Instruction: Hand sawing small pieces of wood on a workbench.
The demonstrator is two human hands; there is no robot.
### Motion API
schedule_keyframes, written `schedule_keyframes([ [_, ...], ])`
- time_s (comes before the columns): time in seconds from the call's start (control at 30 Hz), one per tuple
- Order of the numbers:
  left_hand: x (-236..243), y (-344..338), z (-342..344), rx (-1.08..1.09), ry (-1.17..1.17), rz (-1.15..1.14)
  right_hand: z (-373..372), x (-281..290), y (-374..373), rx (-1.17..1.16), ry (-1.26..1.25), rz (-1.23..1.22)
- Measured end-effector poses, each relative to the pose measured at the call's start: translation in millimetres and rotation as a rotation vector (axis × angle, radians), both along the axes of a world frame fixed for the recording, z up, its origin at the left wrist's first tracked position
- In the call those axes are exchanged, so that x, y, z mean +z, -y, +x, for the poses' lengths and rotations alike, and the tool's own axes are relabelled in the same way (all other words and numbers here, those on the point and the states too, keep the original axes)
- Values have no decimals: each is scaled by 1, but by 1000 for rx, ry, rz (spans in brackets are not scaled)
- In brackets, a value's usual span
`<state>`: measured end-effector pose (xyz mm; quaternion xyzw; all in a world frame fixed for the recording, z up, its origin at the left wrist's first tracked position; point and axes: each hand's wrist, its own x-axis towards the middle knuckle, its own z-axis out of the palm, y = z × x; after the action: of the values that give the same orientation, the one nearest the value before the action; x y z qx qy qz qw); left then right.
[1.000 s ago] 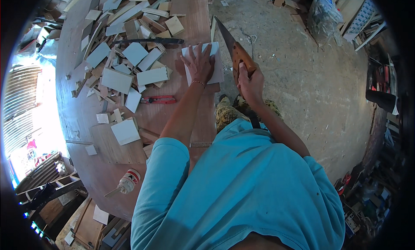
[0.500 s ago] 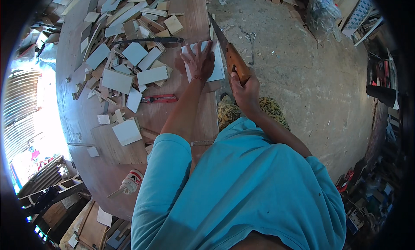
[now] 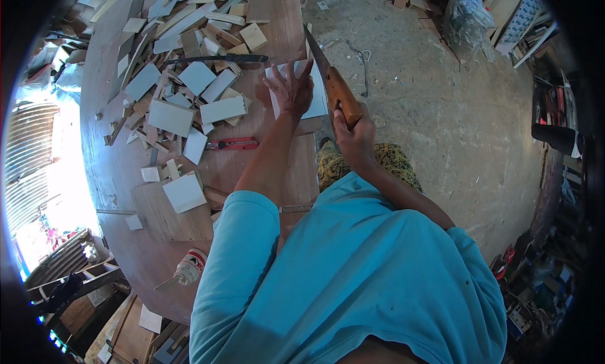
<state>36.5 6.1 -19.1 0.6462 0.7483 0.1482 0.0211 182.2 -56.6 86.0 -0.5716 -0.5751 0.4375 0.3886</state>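
My left hand point(image 3: 291, 90) lies with its fingers spread on a white-faced board point(image 3: 319, 96) at the table's right edge, pressing it from above. My right hand point(image 3: 357, 137) is wrapped round the wooden handle of a handsaw point(image 3: 341, 90). The saw's dark blade points away from me and runs along the board's right side; whether its teeth touch the board I cannot tell. Left of my left hand lies a dark, narrow strip-like tool point(image 3: 220, 59). A red utility knife point(image 3: 233, 143) rests on the table nearer to me.
Many white and bare wood offcuts point(image 3: 170, 117) are heaped on the wooden table point(image 3: 246, 169). A glue bottle point(image 3: 191, 266) lies near the left front. On the concrete floor point(image 3: 454, 125) to the right is a bent wire point(image 3: 365, 65); a clear plastic bag point(image 3: 467, 21) stands farther off.
My right hand and the handsaw have shifted slightly toward me and to the left. My left hand stays on the board.
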Motion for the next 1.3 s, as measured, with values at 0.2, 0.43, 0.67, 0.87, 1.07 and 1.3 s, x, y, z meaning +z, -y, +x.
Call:
schedule_keyframes([
  [0.2,-2,-1,-2,-17,-16,23,-5,2,1,0,22,42],
  [0.43,-1,-2,-3,-24,-29,-3,-5,14,3,37,108,96],
  [0.67,7,0,-2,-34,-8,-29,-4,14,3,31,134,111],
  [0.87,6,-1,-2,6,-1,-84,-5,21,1,19,-250,-250],
  [1.07,1,-3,-5,-18,79,-28,-1,16,-5,-17,-283,-223],
  [1.3,5,-3,-4,-1,8,-69,0,16,-7,-47,-237,-201],
])
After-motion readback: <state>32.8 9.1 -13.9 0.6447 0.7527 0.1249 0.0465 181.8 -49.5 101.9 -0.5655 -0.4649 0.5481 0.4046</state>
